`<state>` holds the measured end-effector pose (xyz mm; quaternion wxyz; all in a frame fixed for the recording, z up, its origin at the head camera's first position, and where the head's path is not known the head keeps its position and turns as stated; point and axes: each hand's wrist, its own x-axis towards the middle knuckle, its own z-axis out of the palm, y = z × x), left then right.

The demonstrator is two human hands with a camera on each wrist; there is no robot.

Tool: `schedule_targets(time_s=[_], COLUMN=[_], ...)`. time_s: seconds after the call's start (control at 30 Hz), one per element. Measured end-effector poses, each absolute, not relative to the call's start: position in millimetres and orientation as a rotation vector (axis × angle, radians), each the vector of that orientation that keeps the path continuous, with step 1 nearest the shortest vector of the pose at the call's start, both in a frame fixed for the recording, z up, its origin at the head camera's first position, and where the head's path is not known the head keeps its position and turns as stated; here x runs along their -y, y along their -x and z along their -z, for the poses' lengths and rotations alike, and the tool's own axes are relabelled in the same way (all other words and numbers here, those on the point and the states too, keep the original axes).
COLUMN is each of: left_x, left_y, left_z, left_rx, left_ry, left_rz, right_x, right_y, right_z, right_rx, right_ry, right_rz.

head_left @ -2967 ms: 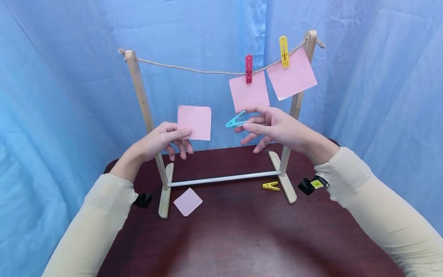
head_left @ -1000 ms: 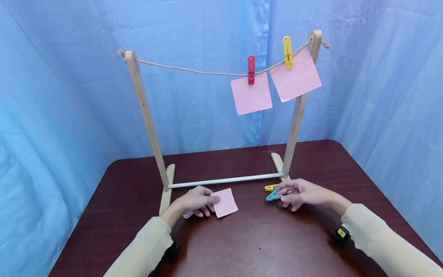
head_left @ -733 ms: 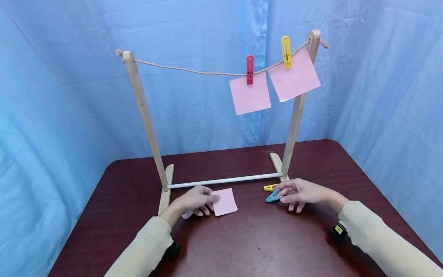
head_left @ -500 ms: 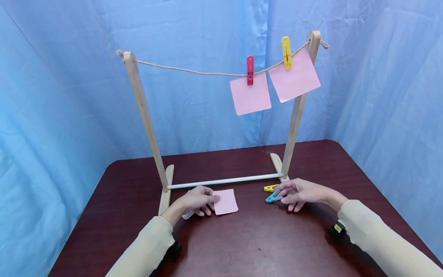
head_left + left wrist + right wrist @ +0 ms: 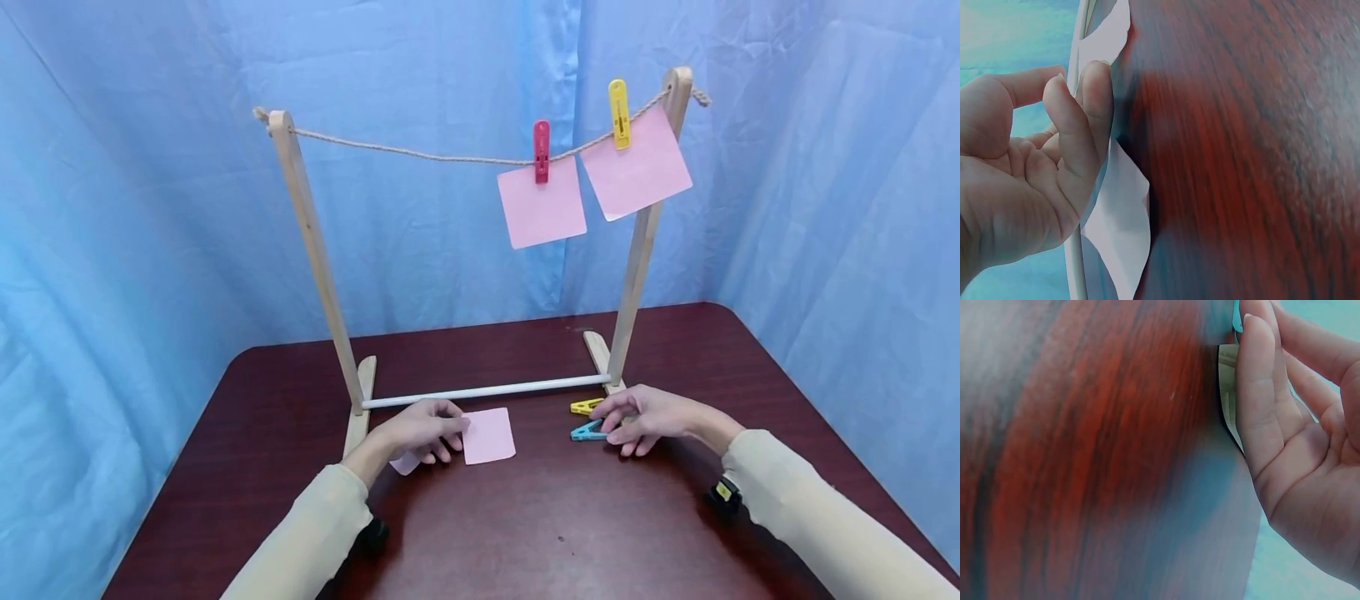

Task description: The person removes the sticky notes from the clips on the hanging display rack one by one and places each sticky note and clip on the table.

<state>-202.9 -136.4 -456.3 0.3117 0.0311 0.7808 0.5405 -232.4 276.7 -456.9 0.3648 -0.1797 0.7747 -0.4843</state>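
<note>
In the head view, a pink square of paper (image 5: 489, 436) lies at the table's middle. My left hand (image 5: 422, 429) is at its left edge, fingers loosely bent, thumb tip at the edge. A second pink square (image 5: 405, 462) is partly hidden beneath that hand; in the left wrist view this curled paper (image 5: 1125, 219) lies below the fingers. My right hand (image 5: 651, 417) holds a light-blue clothespin (image 5: 588, 432) low at the table, finger and thumb at its handle ends. Only a sliver of the clothespin (image 5: 1236, 315) shows in the right wrist view. Behind it lies a yellow clothespin (image 5: 585, 407).
A wooden frame (image 5: 318, 258) with a white crossbar (image 5: 487, 391) stands behind the hands. From its rope (image 5: 405, 151), a red clothespin (image 5: 542, 152) and a yellow clothespin (image 5: 618, 115) hang two pink squares (image 5: 542, 204). Blue curtains (image 5: 420, 250) surround the table (image 5: 525, 533).
Both hands have come down from near the rope to the table. Lately the left thumb has slid back to the paper's edge, while the light-blue clothespin has turned flatter.
</note>
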Motion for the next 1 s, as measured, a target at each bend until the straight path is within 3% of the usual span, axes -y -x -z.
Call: schedule_targets(time_s=[1.0], left_x=[152], left_y=[200], left_z=[453], left_rx=[-2.036], left_ry=[-0.087], left_rz=[-1.499], right_x=[-279], right_y=[234], right_z=[455], right_rx=[-1.954], right_ry=[0.432], right_rz=[1.281])
